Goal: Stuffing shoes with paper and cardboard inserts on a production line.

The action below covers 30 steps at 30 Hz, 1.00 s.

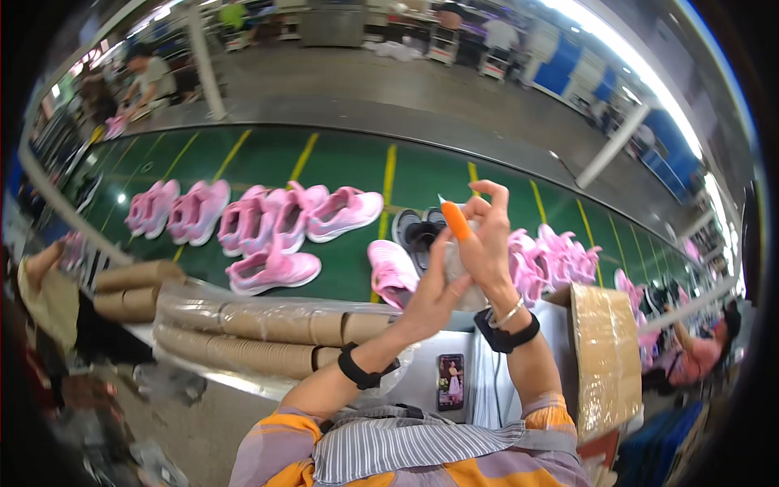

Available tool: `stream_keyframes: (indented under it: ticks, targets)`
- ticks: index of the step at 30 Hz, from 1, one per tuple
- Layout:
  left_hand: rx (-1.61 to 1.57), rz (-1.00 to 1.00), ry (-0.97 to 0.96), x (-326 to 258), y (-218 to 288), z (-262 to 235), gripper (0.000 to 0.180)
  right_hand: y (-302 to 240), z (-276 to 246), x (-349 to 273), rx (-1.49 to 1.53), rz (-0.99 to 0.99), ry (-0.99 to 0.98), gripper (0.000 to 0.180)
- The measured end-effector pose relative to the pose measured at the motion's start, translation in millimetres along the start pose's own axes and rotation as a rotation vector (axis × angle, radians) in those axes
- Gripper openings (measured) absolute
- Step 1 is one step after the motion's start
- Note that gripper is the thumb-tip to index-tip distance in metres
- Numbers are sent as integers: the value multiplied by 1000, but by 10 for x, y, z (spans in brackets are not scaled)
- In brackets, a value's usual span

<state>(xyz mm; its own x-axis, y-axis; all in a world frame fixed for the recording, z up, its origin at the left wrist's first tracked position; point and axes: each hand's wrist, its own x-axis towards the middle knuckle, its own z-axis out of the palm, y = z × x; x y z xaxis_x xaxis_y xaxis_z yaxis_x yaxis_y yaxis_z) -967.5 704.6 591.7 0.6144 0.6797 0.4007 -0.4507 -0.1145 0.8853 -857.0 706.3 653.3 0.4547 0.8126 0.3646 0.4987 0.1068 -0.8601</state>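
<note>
My hands meet above the near edge of the green conveyor belt. My left hand (428, 305) is closed, thumb and fingers around a pale, whitish thing (468, 280) beside my right palm; its kind is unclear. Raised above it, my right hand (485, 247) has bent fingers held apart. An orange finger-shaped cover (457, 221) with a pale pointed tip sits at its thumb side; whether it is worn or held I cannot tell. Behind the hands is a dark grey shoe (418, 235), partly hidden. A pink shoe (393, 272) lies just left of them.
Several pink shoes (345, 213) stand along the green belt (268, 162), and more lie at right. Plastic-wrapped cardboard tubes (268, 325) lie near left. A phone (450, 381) rests on the near table beside a cardboard box (604, 349). Co-workers (152, 81) are at far left and right.
</note>
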Motion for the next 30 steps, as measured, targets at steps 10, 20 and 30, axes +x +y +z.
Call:
stream_keyframes:
  ticks: [10, 20, 30]
  targets:
    - [-676, -213, 160, 738, -234, -14, 34, 400, -608, -54, -405, -203, -259, 63]
    - [14, -244, -110, 1774, -1182, 564, 23, 1048, -2406, 802, -638, 60, -102, 48]
    - [896, -211, -549, 1822, -3189, 1497, 34, 2475, -3445, 695, -917, 611, -767, 65]
